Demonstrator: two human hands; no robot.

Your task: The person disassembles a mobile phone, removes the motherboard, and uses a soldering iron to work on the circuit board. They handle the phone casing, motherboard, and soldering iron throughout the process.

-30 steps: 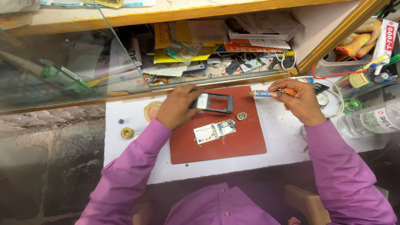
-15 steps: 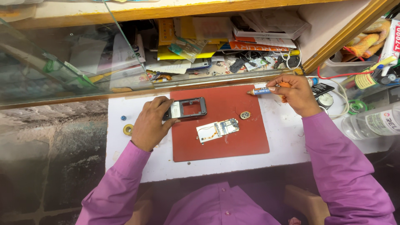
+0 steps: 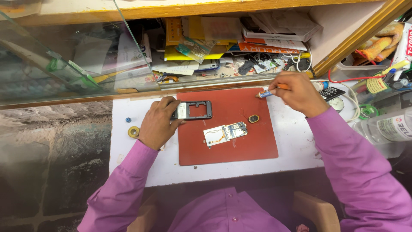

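My left hand (image 3: 156, 122) grips the left end of a black phone frame (image 3: 195, 110), which lies flat at the upper left of a red work mat (image 3: 227, 146). My right hand (image 3: 298, 92) holds a small pen-like tool with an orange handle and blue tip (image 3: 267, 92) just above the mat's upper right corner. A bare phone circuit board (image 3: 225, 132) lies in the middle of the mat, apart from both hands. A small dark oval part (image 3: 253, 118) sits on the mat to the right of the frame.
The mat lies on a white bench (image 3: 141, 159). A yellow ring (image 3: 133, 131) and a blue bead (image 3: 128, 120) lie left of my hand. A cluttered shelf (image 3: 223, 47) of papers is behind, a glass pane (image 3: 64, 51) to the left, bottles and wires (image 3: 377, 103) to the right.
My left hand has slid the phone frame leftward, from the mat's centre to its upper left edge. My right hand with the tool has barely moved.
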